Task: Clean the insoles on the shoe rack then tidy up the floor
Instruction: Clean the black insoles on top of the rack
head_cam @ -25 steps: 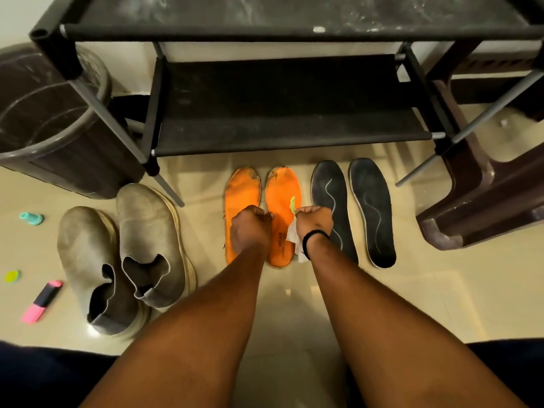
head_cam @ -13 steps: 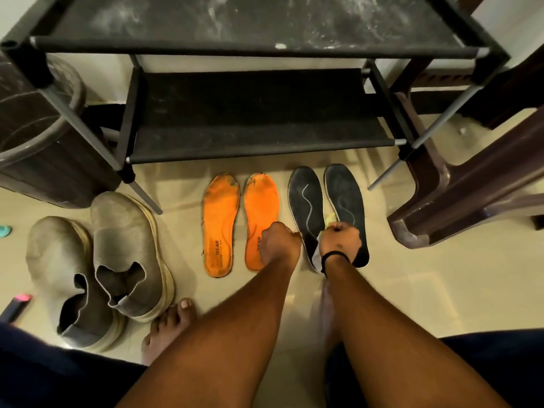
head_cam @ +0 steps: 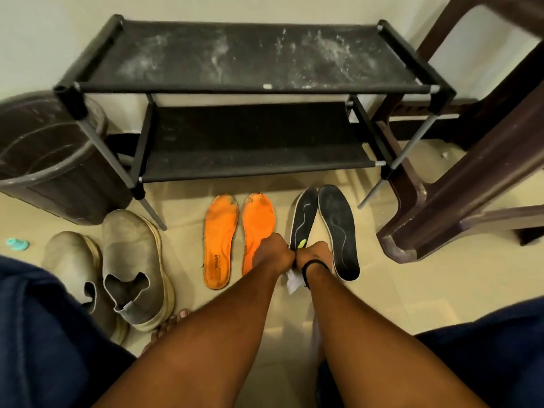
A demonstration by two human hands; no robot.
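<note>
So, head view only. Both hands have moved off the orange insoles (head_cam: 240,240) and onto the left black insole (head_cam: 303,219). It now stands tipped up on edge, heel end lifted off the floor (head_cam: 397,290), where a moment ago it lay flat. Left hand (head_cam: 272,250) is curled round its heel edge. Right hand (head_cam: 313,254) is curled too, touching the left one, gripping a white wipe (head_cam: 292,279) that hangs below the wrist; a yellow-green bit pokes out above its knuckles, can't tell what. Second black insole (head_cam: 338,231) lies flat just right of the right hand. Shoe rack (head_cam: 253,89) stands beyond both hands, shelves bare and dusty. Likely meaning: orange pair wiped, black pair starting; floor tidy-up not begun, with shoes (head_cam: 117,269) well left of the left hand.
</note>
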